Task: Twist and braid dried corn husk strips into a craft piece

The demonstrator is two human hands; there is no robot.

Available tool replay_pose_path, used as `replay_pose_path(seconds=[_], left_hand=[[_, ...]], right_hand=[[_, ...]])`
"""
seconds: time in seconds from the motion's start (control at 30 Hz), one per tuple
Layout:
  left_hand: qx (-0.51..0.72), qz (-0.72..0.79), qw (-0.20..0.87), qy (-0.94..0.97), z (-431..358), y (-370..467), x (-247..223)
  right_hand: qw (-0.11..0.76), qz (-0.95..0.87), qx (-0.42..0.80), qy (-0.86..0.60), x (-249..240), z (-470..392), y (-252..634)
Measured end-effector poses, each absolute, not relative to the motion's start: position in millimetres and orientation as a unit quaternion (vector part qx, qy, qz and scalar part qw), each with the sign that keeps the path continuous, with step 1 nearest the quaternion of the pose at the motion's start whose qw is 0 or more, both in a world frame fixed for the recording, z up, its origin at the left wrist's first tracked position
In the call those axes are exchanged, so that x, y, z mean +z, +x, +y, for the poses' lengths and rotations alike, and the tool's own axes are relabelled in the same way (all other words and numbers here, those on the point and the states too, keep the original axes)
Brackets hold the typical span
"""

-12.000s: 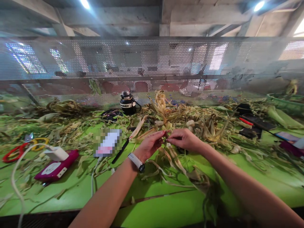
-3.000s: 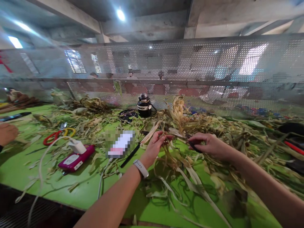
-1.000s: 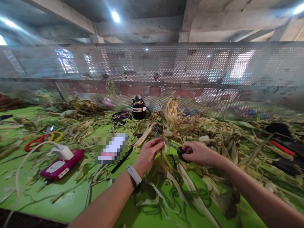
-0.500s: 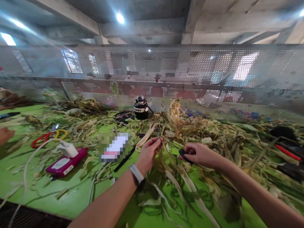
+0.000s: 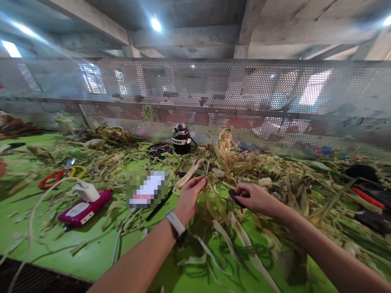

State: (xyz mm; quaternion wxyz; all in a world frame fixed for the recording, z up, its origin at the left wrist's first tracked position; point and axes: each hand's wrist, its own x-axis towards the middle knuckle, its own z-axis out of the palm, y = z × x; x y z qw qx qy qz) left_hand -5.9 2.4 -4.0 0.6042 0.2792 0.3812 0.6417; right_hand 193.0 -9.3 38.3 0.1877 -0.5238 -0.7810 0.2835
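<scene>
My left hand (image 5: 191,195), with a pale band on its wrist, is closed in a pinch on thin dried husk strips (image 5: 208,193) that hang down toward the table. A short way to the right, my right hand (image 5: 252,197) is closed around the black handles of scissors (image 5: 235,198). Their blades point up and left toward the pinched strips, and the tips are too small to make out clearly. Long pale husk strips (image 5: 244,238) lie on the green table (image 5: 159,260) below both hands.
Husk scraps cover much of the table. Left are a masked phone (image 5: 149,188), a magenta power strip (image 5: 87,211) with a white charger (image 5: 88,192), and red-and-yellow-handled scissors (image 5: 62,176). A black bottle (image 5: 181,140) stands before a perforated metal screen (image 5: 195,87). Another person's hand (image 5: 2,167) shows at far left.
My right hand and the scissors have shifted very slightly left, and the handles have turned a little. My left hand keeps its pinch. The other person's hand has drawn back toward the left edge.
</scene>
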Motion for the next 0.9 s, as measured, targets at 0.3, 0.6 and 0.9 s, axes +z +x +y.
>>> replay_pose_path(seconds=[0.3, 0.6, 0.9], left_hand=[[0.64, 0.389, 0.592, 0.297, 4.8, -7.3, -7.5], [0.617, 0.412, 0.563, 0.363, -5.8, -5.3, 5.6], [0.617, 0.406, 0.52, 0.43, -8.2, -5.0, 10.6]], right_hand=[[0.225, -0.773, 0.274, -0.526, 40.1, -9.9, 194.1], [0.211, -0.806, 0.179, -0.523, 40.7, -14.8, 191.7], [0.293, -0.743, 0.249, -0.547, 48.5, -5.6, 203.4]])
